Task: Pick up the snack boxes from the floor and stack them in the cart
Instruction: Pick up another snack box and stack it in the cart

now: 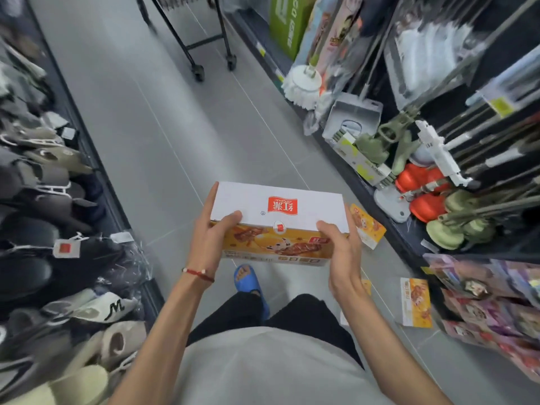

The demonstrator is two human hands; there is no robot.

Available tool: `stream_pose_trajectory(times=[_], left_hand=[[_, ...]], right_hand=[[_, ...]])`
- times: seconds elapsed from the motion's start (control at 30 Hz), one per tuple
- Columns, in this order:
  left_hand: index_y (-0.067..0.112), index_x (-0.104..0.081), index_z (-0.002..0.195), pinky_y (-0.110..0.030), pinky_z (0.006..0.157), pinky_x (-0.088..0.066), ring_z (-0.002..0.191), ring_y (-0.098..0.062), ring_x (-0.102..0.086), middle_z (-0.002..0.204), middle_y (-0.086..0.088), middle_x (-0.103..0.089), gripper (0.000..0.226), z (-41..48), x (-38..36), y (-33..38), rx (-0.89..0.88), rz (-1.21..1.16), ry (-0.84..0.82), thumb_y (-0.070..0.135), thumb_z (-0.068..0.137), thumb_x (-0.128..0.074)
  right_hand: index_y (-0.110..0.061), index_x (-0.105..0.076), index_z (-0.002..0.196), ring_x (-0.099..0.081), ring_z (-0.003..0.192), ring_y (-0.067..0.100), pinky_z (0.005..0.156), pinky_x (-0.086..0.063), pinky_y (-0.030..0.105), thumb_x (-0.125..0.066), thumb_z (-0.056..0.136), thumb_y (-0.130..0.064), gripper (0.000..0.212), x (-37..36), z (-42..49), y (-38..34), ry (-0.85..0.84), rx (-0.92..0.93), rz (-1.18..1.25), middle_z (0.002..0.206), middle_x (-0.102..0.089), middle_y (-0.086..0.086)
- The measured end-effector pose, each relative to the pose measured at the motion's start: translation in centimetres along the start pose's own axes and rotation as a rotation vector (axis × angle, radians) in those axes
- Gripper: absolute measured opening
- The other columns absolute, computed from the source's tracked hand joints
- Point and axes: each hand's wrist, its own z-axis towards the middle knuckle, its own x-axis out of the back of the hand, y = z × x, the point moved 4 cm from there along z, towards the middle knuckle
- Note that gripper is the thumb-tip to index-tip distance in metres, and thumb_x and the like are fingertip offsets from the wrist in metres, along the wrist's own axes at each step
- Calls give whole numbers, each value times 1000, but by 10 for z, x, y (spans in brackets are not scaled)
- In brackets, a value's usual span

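Observation:
I hold a snack box [277, 211], white on top with a red logo and orange printed sides, level in front of my waist. My left hand [209, 238] grips its left end and my right hand [342, 249] grips its right end. More orange snack boxes lie on the grey floor: one [366, 226] just right of the held box, another [416, 302] by the lower right shelf, and a third mostly hidden behind my right forearm. The black cart [201, 39] stands farther up the aisle; only its frame and wheels show.
Shelves of slippers [58, 229] line the left side. On the right, mops [304, 83], dustpans and cleaning tools [432, 185] jut from a low shelf edge. The grey tiled aisle [146, 112] runs between me and the cart. My blue sandal [248, 285] is below the box.

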Motion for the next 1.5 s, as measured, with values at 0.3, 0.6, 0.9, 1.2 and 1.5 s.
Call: stream_pose_trajectory(times=[0.3, 0.6, 0.9, 1.2, 1.5], left_hand=[[40, -43, 149, -54, 104, -51, 116, -25, -68, 132, 5, -69, 71, 121, 69, 75, 8, -2, 48, 35, 82, -66], [36, -48, 147, -50, 102, -51, 119, -25, -66, 132, 4, -69, 69, 263, 111, 158, 15, -70, 196, 32, 80, -66], [36, -54, 142, -39, 95, -55, 116, -23, -68, 127, 4, -71, 62, 375, 158, 241, 18, -143, 362, 30, 81, -64], [45, -56, 131, -20, 76, -54, 100, -7, -71, 112, 15, -74, 45, 532, 260, 318, -35, -154, 404, 17, 96, -65], [33, -49, 147, -11, 70, -54, 106, -8, -68, 123, 7, -70, 56, 670, 370, 422, -95, -103, 364, 22, 96, -67]], right_hand=[[-37, -59, 140, -74, 98, 9, 79, -54, 28, -65, 83, -33, 58, -138, 97, -58, -45, -22, -15, 112, -77, -7], [-33, -50, 151, -75, 101, 9, 70, -59, 18, -71, 92, -26, 62, -263, 231, -118, -215, -73, -36, 112, -77, -10], [-33, -57, 143, -75, 96, 12, 69, -58, 20, -71, 80, -31, 65, -394, 339, -208, -378, -44, -127, 113, -77, -4], [-31, -60, 140, -75, 94, 11, 65, -55, 17, -71, 76, -32, 65, -569, 426, -262, -370, -16, -111, 111, -77, -3], [-30, -57, 144, -74, 95, 7, 66, -55, 15, -70, 95, -14, 53, -739, 489, -323, -331, 2, -49, 107, -78, -7]])
